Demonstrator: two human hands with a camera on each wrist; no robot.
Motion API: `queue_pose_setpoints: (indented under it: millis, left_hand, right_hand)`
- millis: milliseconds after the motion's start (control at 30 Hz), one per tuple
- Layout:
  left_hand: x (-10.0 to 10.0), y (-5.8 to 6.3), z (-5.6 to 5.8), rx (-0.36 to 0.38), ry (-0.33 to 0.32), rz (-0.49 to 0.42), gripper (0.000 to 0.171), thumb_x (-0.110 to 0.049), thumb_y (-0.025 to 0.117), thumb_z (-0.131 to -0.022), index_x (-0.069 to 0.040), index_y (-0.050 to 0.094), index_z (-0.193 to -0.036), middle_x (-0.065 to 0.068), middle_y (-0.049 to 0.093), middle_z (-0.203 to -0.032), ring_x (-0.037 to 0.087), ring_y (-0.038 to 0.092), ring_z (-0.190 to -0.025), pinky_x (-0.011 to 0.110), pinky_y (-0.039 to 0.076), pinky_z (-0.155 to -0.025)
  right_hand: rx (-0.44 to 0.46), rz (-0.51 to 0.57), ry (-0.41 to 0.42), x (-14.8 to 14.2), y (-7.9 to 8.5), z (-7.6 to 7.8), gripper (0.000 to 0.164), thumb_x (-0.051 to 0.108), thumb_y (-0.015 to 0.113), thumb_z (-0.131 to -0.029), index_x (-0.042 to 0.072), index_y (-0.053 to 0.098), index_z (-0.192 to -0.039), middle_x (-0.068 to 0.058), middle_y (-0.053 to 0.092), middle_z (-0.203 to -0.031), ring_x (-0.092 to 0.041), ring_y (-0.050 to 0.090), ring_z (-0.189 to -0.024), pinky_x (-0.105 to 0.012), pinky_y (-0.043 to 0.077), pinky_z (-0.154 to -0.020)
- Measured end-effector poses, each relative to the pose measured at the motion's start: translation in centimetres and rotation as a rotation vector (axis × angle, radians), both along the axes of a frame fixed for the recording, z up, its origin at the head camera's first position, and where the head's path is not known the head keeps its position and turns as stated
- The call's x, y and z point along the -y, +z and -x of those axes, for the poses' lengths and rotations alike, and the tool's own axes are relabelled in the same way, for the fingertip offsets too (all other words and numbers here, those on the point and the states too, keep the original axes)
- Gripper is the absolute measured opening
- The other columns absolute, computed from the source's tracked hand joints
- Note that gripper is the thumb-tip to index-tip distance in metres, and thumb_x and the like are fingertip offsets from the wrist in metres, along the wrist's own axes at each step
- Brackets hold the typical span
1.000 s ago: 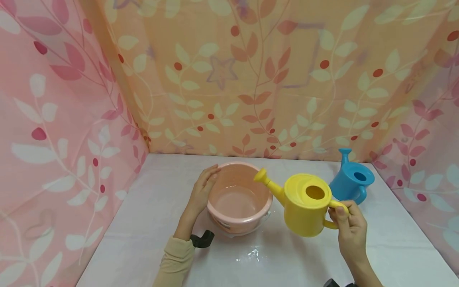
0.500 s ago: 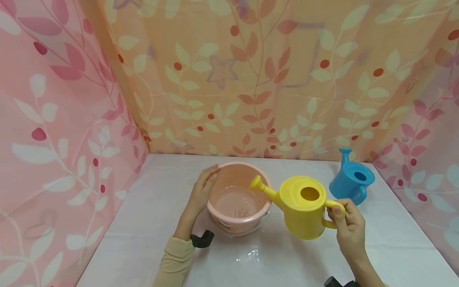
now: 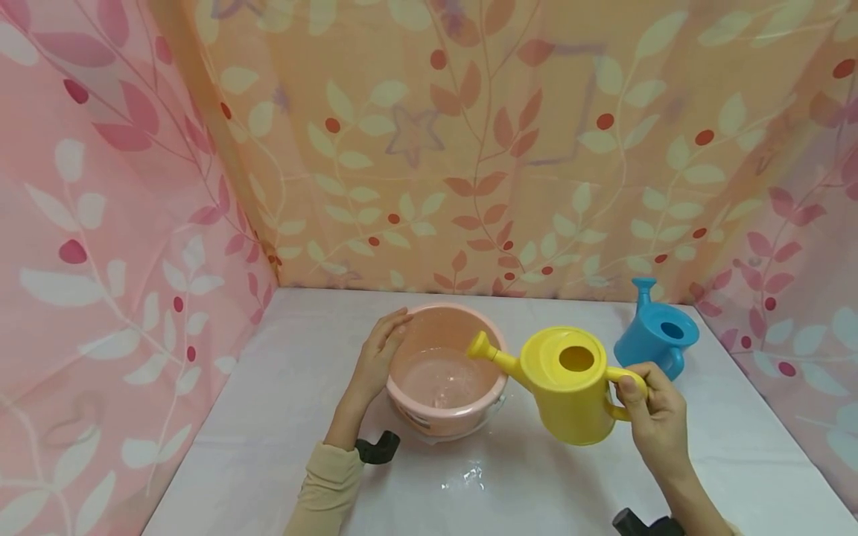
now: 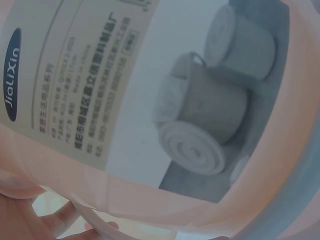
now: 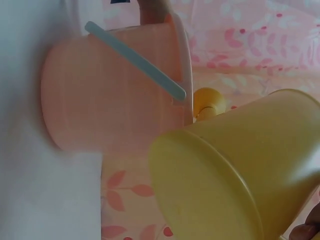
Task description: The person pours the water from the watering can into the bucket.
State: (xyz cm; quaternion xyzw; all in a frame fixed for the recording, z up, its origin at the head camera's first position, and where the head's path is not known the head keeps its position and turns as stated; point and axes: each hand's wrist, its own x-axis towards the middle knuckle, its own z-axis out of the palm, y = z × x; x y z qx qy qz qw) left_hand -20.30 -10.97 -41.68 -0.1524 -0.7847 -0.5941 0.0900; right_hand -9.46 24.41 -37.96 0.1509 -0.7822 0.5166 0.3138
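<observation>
The left hand [image 3: 373,359] holds the left rim of a pink plastic bucket [image 3: 445,424]; its fingers [image 4: 60,220] show beside the labelled bucket wall in the left wrist view. Shallow water [image 3: 442,376] in the bucket has a disturbed patch. The right hand [image 3: 653,413] grips the handle of a yellow watering can [image 3: 570,409], held above the table. The can leans a little toward the bucket, and its spout head [image 3: 479,345] is over the bucket's right side. In the right wrist view the can's base faces the camera, and little of the hand shows.
A blue watering can [image 3: 657,339] stands at the back right of the white table [image 3: 281,417]. A small wet patch [image 3: 469,475] glistens in front of the bucket. Patterned cloth [image 3: 415,149] walls the back and both sides.
The yellow watering can has shifted slightly left and tipped, its spout head dropping lower over the bucket. Ripples have appeared in the water. The left hand and bucket have stayed put.
</observation>
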Motion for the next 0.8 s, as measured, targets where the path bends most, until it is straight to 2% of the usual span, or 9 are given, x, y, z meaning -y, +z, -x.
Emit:
queue_pose_setpoints:
  millis: [67,167,200,400,667,800]
  left_hand:
    - [0.0,0.0,0.0,0.004,-0.001,0.003,0.037,-0.028,0.041,-0.100,-0.006,0.054,-0.127,0.005,0.042,-0.142,0.025,0.036,-0.132,0.048,0.032,-0.106]
    - [-0.1,-0.1,0.0,0.002,-0.006,-0.001,0.038,-0.029,0.040,-0.100,-0.006,0.054,-0.127,0.006,0.042,-0.142,0.026,0.036,-0.132,0.048,0.033,-0.106]
    - [0.0,-0.5,0.2,-0.002,-0.004,0.002,0.039,-0.031,0.040,-0.100,-0.008,0.054,-0.127,0.004,0.042,-0.142,0.025,0.037,-0.132,0.047,0.033,-0.106]
    - [-0.1,-0.6,0.2,-0.010,-0.010,-0.017,0.039,-0.031,0.041,-0.099,-0.007,0.055,-0.127,0.005,0.042,-0.142,0.026,0.037,-0.132,0.048,0.032,-0.106]
    - [0.0,-0.5,0.1,-0.005,-0.009,-0.016,0.038,-0.031,0.041,-0.099,-0.008,0.055,-0.127,0.005,0.042,-0.142,0.025,0.036,-0.132,0.047,0.033,-0.106]
    - [0.1,-0.5,0.2,0.006,-0.006,-0.012,0.038,-0.032,0.041,-0.099,-0.009,0.055,-0.127,0.002,0.041,-0.142,0.023,0.036,-0.133,0.046,0.032,-0.107]
  right_hand:
    - [0.014,0.030,0.008,0.0,0.2,0.0,0.005,-0.010,0.047,-0.091,-0.011,0.051,-0.088,0.001,0.049,-0.073,-0.008,0.045,-0.068,-0.011,0.046,-0.056]
    - [0.018,0.056,0.030,0.0,0.5,-0.1,0.006,-0.011,0.047,-0.090,-0.010,0.052,-0.086,0.002,0.049,-0.072,-0.008,0.045,-0.067,-0.012,0.046,-0.054]
    - [0.033,0.057,0.020,0.1,0.7,-0.1,0.007,-0.011,0.047,-0.090,-0.010,0.052,-0.086,0.003,0.048,-0.072,-0.008,0.045,-0.066,-0.012,0.046,-0.054]
    - [0.097,0.008,-0.023,0.1,1.3,-0.2,0.008,-0.008,0.048,-0.091,-0.014,0.050,-0.085,0.006,0.047,-0.071,-0.011,0.044,-0.063,-0.012,0.048,-0.053]
    - [0.021,-0.012,0.055,-0.2,1.4,0.1,0.010,-0.008,0.049,-0.091,-0.016,0.049,-0.086,0.007,0.046,-0.071,-0.008,0.041,-0.059,-0.013,0.048,-0.050]
    - [0.029,0.006,0.075,-0.3,1.5,0.2,0.009,-0.009,0.049,-0.090,-0.016,0.049,-0.085,0.007,0.046,-0.071,-0.008,0.041,-0.057,-0.013,0.049,-0.050]
